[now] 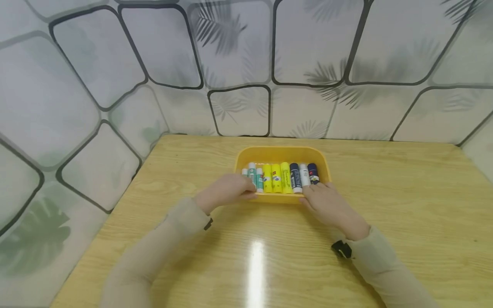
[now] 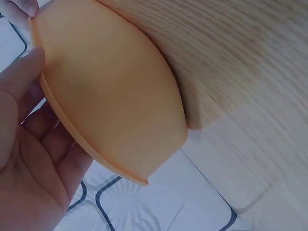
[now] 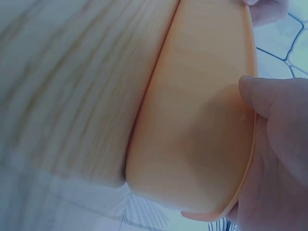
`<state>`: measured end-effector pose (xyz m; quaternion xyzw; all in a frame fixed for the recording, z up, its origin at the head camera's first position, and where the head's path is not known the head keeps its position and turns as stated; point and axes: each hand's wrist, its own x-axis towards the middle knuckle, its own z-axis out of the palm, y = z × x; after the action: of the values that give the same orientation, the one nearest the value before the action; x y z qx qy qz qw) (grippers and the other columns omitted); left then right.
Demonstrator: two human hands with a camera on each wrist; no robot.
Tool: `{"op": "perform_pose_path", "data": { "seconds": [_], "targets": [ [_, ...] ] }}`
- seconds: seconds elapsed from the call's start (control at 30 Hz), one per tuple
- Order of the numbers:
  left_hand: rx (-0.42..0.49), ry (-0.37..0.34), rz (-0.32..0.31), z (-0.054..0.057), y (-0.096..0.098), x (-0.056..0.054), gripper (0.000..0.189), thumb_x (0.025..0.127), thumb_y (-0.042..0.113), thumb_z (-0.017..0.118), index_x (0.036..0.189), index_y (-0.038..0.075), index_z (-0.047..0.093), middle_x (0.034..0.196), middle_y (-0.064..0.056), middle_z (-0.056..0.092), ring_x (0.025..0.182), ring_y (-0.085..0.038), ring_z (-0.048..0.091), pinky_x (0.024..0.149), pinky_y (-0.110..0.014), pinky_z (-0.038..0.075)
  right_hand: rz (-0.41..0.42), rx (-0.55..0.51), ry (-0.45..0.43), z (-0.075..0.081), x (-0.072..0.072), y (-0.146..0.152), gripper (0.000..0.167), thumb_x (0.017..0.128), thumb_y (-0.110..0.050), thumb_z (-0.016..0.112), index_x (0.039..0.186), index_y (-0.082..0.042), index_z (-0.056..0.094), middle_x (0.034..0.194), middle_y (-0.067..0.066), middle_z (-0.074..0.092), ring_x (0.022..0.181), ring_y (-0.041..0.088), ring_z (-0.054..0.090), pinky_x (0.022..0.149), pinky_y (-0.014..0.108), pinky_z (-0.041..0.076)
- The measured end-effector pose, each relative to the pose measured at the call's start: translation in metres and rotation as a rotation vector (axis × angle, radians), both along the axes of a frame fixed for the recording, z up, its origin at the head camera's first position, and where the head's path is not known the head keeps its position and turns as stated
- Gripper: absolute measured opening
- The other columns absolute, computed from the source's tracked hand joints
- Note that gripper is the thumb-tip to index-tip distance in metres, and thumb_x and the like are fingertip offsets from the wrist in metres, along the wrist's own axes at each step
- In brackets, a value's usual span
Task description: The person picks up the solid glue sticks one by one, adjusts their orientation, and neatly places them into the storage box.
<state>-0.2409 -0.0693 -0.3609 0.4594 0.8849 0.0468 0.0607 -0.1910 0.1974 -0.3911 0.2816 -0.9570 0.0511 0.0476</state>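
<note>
A yellow plastic bin (image 1: 283, 150) sits on the wooden table with a row of glue sticks lying in it. From left to right come teal glue sticks (image 1: 259, 179) with white caps, yellow glue sticks (image 1: 276, 179), then navy (image 1: 295, 177) and white (image 1: 304, 174) ones. My left hand (image 1: 229, 190) grips the rim at the bin's near left corner, thumb (image 2: 29, 67) outside the wall and fingers over the edge. At the near right corner my right hand (image 1: 329, 205) holds the rim likewise, its thumb (image 3: 257, 91) against the outer wall.
The wooden table (image 1: 404, 205) spreads out on both sides of the bin and toward me. A patterned wall (image 1: 300, 111) rises behind the table, and another stands along its left side. A bright light reflection lies on the table in front.
</note>
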Motion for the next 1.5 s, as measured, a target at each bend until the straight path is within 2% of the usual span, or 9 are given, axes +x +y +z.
{"op": "perform_pose_path", "data": {
  "seconds": [0.3,0.63,0.8,1.07,1.5],
  "targets": [
    [0.013,0.049,0.054,-0.0011,0.0011,0.0028,0.019,0.087,0.032,0.056,0.080,0.017,0.065,0.070,0.009,0.055,0.062,-0.008,0.044,0.060,-0.021,0.039,0.012,0.000,0.003,0.0053,-0.0010,0.0000,0.018,0.089,-0.024,0.049,0.078,-0.011,0.045,0.073,0.002,0.051,0.071,0.022,0.048,0.067,0.038,0.033],
    [0.054,0.035,0.096,-0.0037,-0.0003,0.0026,0.019,0.087,0.030,0.056,0.082,0.015,0.066,0.071,0.008,0.056,0.061,-0.008,0.044,0.060,-0.021,0.039,0.023,-0.015,0.003,0.0047,-0.0045,-0.0001,0.018,0.090,-0.024,0.048,0.078,-0.012,0.045,0.074,0.003,0.052,0.074,0.025,0.050,0.068,0.040,0.035],
    [0.039,0.029,0.130,-0.0045,-0.0001,0.0024,0.019,0.087,0.030,0.056,0.085,0.015,0.068,0.074,0.007,0.059,0.062,-0.007,0.045,0.060,-0.021,0.039,0.037,-0.004,0.012,0.0039,-0.0068,-0.0004,0.018,0.089,-0.024,0.049,0.078,-0.011,0.045,0.075,0.004,0.055,0.072,0.024,0.051,0.068,0.040,0.036],
    [0.017,0.039,0.134,-0.0053,0.0015,0.0024,0.020,0.087,0.031,0.056,0.087,0.015,0.068,0.077,0.006,0.060,0.063,-0.007,0.046,0.062,-0.021,0.040,0.034,-0.001,0.008,0.0031,-0.0065,0.0006,0.018,0.089,-0.024,0.049,0.077,-0.012,0.045,0.074,0.003,0.054,0.071,0.023,0.050,0.069,0.041,0.035],
    [0.004,-0.047,0.191,0.0001,0.0037,0.0047,0.021,0.086,0.032,0.056,0.089,0.015,0.069,0.074,0.008,0.057,0.063,-0.008,0.044,0.062,-0.021,0.039,0.028,0.000,0.025,0.0009,-0.0061,0.0009,0.018,0.089,-0.025,0.049,0.076,-0.013,0.045,0.073,0.001,0.053,0.069,0.021,0.050,0.066,0.038,0.035]
  ]
}}
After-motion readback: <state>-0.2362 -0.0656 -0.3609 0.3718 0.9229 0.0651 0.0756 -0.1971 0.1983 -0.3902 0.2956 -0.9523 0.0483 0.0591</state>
